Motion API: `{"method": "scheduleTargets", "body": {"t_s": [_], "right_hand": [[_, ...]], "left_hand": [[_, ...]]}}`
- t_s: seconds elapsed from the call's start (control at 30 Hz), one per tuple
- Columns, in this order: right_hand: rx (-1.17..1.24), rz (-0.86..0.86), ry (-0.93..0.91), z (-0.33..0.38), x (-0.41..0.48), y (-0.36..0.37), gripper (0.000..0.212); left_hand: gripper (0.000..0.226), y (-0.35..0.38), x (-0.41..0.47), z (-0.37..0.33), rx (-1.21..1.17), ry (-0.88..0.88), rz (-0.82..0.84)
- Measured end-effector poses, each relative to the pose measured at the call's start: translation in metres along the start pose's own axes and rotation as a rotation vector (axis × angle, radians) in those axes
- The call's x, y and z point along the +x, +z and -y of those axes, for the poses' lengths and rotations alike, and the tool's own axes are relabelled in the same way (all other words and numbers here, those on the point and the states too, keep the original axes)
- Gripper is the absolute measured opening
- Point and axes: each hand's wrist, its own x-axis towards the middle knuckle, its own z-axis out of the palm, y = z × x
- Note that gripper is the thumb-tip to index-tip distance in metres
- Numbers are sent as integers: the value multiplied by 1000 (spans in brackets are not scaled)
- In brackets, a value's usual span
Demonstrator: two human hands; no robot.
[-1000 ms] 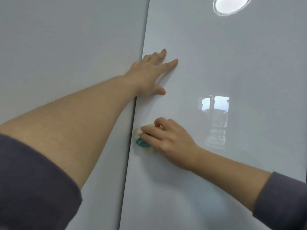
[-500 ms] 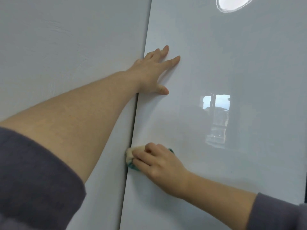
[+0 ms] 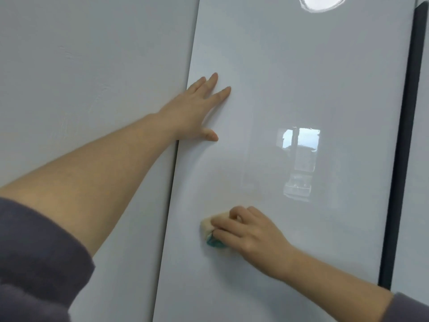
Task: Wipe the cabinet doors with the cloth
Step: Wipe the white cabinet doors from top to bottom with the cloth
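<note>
A glossy white cabinet door (image 3: 301, 77) fills the middle and right of the head view. My right hand (image 3: 250, 231) presses a small cream and teal cloth (image 3: 210, 231) flat against the door's lower part, a little right of the door's left edge. Most of the cloth is hidden under my fingers. My left hand (image 3: 197, 112) lies flat with fingers spread on the door higher up, close to its left edge.
A matt white panel (image 3: 81, 89) stands to the left of the door, with a thin gap between them. A dark vertical strip (image 3: 404, 135) borders the door on the right. Window and ceiling-light reflections show in the gloss.
My right hand has slid the cloth down the door's left edge, then to the right, away from that edge. My left hand has stayed flat on the door.
</note>
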Motion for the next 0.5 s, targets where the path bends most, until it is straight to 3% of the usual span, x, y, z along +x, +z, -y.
{"method": "scheduleTargets", "body": {"t_s": [0.23, 0.43, 0.5], "right_hand": [[-6, -170, 167, 0, 3, 15, 29], [31, -183, 250, 9, 4, 16, 31], [56, -125, 195, 23, -5, 18, 29]], "left_hand": [[108, 36, -49, -26, -24, -72, -43], [109, 51, -70, -27, -74, -163, 17], [109, 52, -70, -28, -71, -168, 10]]}}
